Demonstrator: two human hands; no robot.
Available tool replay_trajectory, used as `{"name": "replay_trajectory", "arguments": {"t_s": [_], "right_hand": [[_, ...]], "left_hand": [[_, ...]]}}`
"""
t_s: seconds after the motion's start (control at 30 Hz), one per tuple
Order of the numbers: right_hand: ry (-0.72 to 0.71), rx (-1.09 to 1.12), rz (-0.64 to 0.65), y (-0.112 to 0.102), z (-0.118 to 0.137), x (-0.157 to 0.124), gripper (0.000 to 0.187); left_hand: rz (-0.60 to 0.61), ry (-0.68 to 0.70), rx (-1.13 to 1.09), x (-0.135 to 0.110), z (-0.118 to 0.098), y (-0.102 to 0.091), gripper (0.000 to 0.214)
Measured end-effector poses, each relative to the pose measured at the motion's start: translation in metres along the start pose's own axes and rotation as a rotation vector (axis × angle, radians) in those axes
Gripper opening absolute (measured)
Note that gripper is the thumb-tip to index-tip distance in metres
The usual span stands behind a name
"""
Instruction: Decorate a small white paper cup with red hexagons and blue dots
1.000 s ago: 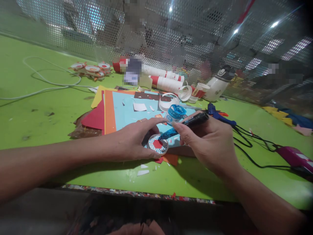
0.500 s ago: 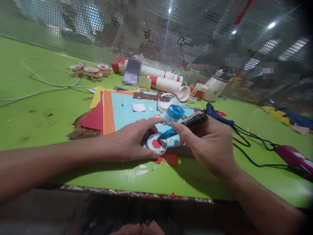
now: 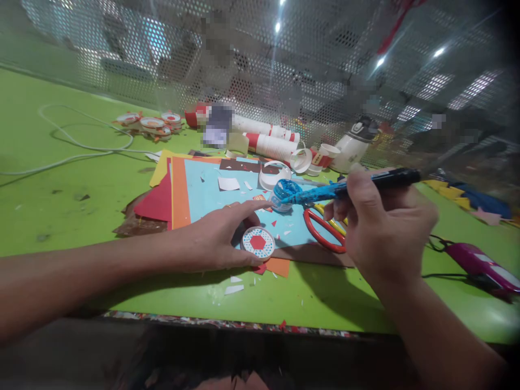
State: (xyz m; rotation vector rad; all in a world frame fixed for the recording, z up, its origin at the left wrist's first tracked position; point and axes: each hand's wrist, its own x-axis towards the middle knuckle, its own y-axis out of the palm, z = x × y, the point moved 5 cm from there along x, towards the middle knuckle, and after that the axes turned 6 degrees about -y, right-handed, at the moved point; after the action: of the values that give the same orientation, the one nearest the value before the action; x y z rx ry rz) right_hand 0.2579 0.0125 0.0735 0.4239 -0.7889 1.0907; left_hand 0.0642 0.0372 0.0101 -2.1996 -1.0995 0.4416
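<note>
My left hand (image 3: pixel 219 235) rests on the light blue paper sheet (image 3: pixel 211 195), its thumb and index finger cupped around a small round white disc (image 3: pixel 257 242) with a red hexagon in its middle. My right hand (image 3: pixel 384 227) is raised above the table and closed on a black-handled brush (image 3: pixel 345 187) smeared with blue. The brush tip reaches into a small pot of blue glitter glue (image 3: pixel 285 192). Red-handled scissors (image 3: pixel 323 230) lie on the paper under my right hand.
Coloured paper sheets (image 3: pixel 162 197) are stacked on the green table (image 3: pixel 73 179). Red-and-white paper cups (image 3: pixel 272 143), cut cup rings (image 3: pixel 274 174), a white bottle (image 3: pixel 351 146), finished discs (image 3: pixel 148 122), a white cable (image 3: pixel 81 146) and a purple tool (image 3: pixel 481 262) lie around. A perforated metal screen (image 3: pixel 260 65) stands behind.
My right hand lifted the brush off the disc and swung it up and right to the blue glue pot, uncovering the red scissors. My left hand stayed on the disc.
</note>
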Motion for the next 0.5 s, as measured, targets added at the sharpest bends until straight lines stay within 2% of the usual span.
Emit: {"name": "replay_trajectory", "arguments": {"t_s": [0.2, 0.5], "right_hand": [[-0.007, 0.093, 0.013, -0.001, -0.008, 0.006, 0.015], [-0.006, 0.081, 0.043, -0.001, -0.023, 0.012, 0.014]], "left_hand": [[-0.042, -0.038, -0.035, 0.000, 0.001, -0.003, 0.084], [-0.094, -0.040, -0.063, -0.002, 0.004, -0.005, 0.083]]}}
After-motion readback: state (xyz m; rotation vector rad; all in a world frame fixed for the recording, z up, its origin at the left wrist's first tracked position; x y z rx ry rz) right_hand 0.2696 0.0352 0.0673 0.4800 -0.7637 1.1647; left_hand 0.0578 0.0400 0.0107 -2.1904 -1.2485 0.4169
